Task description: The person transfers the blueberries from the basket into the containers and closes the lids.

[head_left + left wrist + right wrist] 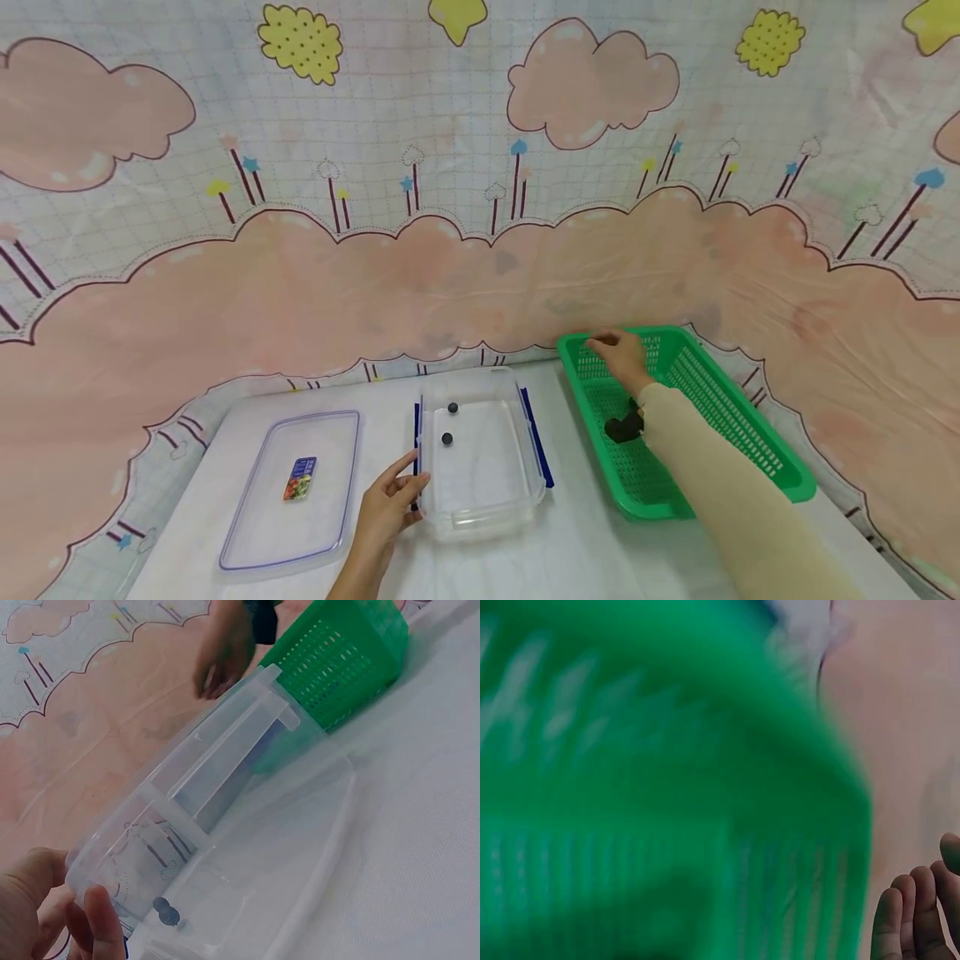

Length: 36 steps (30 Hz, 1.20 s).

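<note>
A clear plastic container (487,492) stands on the white table with two small dark balls (447,438) in it. My left hand (390,500) grips its left wall at the blue clip; in the left wrist view, thumb and fingers of that hand (67,915) hold the container's rim (225,750) near the balls (166,911). My right hand (618,354) hovers over the far end of the green mesh basket (652,507), fingers loosely bent, nothing seen in them. Its fingertips (919,915) show beside the blurred basket (630,787).
The container's flat lid (315,450), bearing a small label, lies left of the container. A cartoon cloud cloth (480,250) hangs close behind the table. The basket (337,660) sits right of the container, with a narrow strip of table between them.
</note>
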Available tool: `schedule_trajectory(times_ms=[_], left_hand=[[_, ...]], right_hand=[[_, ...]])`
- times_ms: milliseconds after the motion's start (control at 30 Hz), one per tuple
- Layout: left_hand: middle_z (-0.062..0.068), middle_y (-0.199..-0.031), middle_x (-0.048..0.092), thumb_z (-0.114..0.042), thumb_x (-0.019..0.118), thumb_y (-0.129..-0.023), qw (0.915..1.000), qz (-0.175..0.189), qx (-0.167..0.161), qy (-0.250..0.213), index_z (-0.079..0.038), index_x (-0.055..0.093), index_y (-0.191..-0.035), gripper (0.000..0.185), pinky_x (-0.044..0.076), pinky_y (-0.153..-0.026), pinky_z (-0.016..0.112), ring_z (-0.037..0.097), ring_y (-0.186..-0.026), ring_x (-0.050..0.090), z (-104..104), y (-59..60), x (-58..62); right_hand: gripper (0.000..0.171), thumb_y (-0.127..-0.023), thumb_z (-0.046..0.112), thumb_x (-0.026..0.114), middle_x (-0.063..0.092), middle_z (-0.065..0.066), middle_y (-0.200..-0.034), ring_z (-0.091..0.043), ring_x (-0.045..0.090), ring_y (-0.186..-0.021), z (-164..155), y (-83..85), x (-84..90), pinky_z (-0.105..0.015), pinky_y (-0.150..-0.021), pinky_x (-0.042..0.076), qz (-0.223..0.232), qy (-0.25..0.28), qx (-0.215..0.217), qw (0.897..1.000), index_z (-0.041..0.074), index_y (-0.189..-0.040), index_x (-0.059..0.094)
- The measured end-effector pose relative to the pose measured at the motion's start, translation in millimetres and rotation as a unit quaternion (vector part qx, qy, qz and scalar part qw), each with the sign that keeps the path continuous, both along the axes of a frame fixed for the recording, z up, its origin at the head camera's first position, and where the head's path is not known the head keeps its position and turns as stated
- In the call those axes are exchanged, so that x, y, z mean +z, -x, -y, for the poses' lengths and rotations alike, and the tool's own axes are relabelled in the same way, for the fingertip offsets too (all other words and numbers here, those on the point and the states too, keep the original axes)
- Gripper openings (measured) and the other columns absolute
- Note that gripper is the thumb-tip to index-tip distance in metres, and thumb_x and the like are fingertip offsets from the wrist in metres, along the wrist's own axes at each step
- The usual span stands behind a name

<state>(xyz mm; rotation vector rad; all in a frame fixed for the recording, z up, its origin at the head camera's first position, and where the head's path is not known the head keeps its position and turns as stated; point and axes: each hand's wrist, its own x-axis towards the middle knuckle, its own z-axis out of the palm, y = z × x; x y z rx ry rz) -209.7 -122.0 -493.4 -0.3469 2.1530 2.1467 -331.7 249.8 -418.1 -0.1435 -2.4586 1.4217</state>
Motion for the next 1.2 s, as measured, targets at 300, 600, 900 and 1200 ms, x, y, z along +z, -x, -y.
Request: schedule_trajectory(times_ms=[300,600,900,1200], left_hand=[[-0.006,-0.082,0.059,-0.016,0.072,-0.090,1.0000,0.001,-0.003,0.002,-0.010,0.053,-0.142,0.056,0.053,-0.056,0.022,0.007,-0.071,0.051,-0.3,0.4,0.4],[-0.004,-0.084,0.059,-0.018,0.073,-0.089,1.0000,0.003,-0.002,0.004,-0.010,0.053,-0.142,0.056,0.053,-0.056,0.023,0.009,-0.072,0.051,0.5,-0.4,1.3],[-0.003,-0.087,0.061,-0.017,0.073,-0.089,1.0000,0.004,0.002,0.004,-0.010,0.054,-0.141,0.055,0.053,-0.056,0.023,0.013,-0.077,0.053,0.5,-0.9,2.1],[-0.003,-0.087,0.060,-0.015,0.072,-0.090,1.0000,0.005,0.007,0.002,-0.010,0.054,-0.141,0.054,0.053,-0.056,0.023,0.012,-0.075,0.054,-0.2,-0.3,0.7]], right_hand=[[0.040,-0.101,0.019,0.054,0.051,-0.030,-0.132,-0.044,0.049,-0.119,-62.6,-23.2,-38.0,-0.056,-0.098,0.044,0.058,0.029,-0.090,0.994,-0.009,-0.130,0.055],[0.040,-0.098,0.021,0.059,0.056,-0.033,-0.125,-0.049,0.050,-0.116,-66.3,-35.4,-60.5,-0.059,-0.095,0.045,0.106,-0.047,-0.070,0.991,-0.013,-0.120,0.061],[0.040,-0.097,0.021,0.060,0.056,-0.033,-0.124,-0.050,0.049,-0.115,-69.5,-35.9,-71.3,-0.059,-0.094,0.046,0.133,-0.055,-0.034,0.989,-0.012,-0.119,0.061],[0.041,-0.096,0.021,0.062,0.058,-0.033,-0.122,-0.043,0.058,-0.098,-70.9,-33.8,-73.7,-0.050,-0.080,0.053,0.142,-0.077,-0.030,0.986,-0.012,-0.121,0.062]])
